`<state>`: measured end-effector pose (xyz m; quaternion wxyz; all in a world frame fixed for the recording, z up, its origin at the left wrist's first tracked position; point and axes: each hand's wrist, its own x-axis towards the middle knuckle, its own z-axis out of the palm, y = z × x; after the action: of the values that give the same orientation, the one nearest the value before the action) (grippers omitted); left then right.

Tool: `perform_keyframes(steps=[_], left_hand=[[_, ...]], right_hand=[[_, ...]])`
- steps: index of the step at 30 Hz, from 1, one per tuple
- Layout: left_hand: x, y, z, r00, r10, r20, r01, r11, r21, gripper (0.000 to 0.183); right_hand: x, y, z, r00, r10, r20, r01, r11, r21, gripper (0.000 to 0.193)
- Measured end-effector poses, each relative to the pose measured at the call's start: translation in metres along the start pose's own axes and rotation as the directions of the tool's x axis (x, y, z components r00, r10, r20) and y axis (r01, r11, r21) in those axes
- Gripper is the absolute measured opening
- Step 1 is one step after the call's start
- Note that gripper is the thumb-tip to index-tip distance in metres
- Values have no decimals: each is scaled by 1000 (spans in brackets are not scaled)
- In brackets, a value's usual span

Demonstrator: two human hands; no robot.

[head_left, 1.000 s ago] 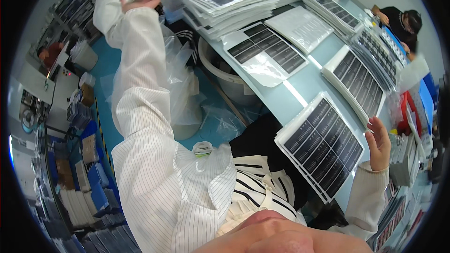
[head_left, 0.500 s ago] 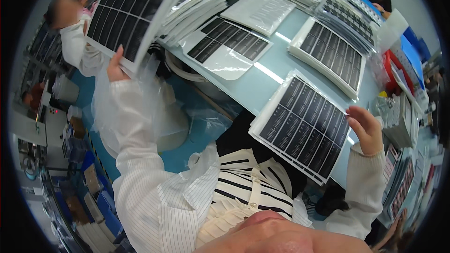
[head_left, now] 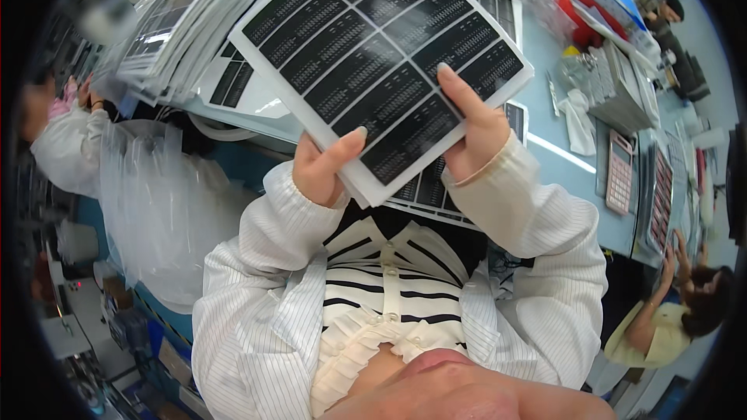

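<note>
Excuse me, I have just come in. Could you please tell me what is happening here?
A person holds a bundle of black-panelled sheets in both hands: the left hand grips its lower left edge, the right hand its lower right, thumbs on top. More sheets show partly beneath it. A pink calculator lies on the table at the right.

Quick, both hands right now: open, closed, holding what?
Left hand: closed on the printed sheets at their lower-left edge, thumb on top.
Right hand: closed on their lower-right edge, thumb on top.
</note>
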<state>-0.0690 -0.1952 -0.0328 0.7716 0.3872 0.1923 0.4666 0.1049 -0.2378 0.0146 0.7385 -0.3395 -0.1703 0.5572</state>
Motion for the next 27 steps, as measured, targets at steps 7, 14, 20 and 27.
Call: perform_keyframes(steps=[7, 14, 20, 27], left_hand=[[37, 25, -29, 744, -210, 634, -457, 532, 713, 54], [47, -11, -11, 910, -72, 408, -404, 73, 912, 47], [60, -21, -38, 935, -168, 311, -327, -73, 942, 33], [57, -21, -51, 982, -90, 167, -107, 463, 880, 25]], right_hand=[[7, -43, -65, 990, 69, -127, -63, 997, 46, 28], [-23, -64, -89, 986, -150, -79, 126, 960, -250, 33], [-38, -70, -89, 987, -155, -46, 124, 908, -400, 39], [-35, -73, -105, 999, -35, -11, 29, 925, -379, 35]])
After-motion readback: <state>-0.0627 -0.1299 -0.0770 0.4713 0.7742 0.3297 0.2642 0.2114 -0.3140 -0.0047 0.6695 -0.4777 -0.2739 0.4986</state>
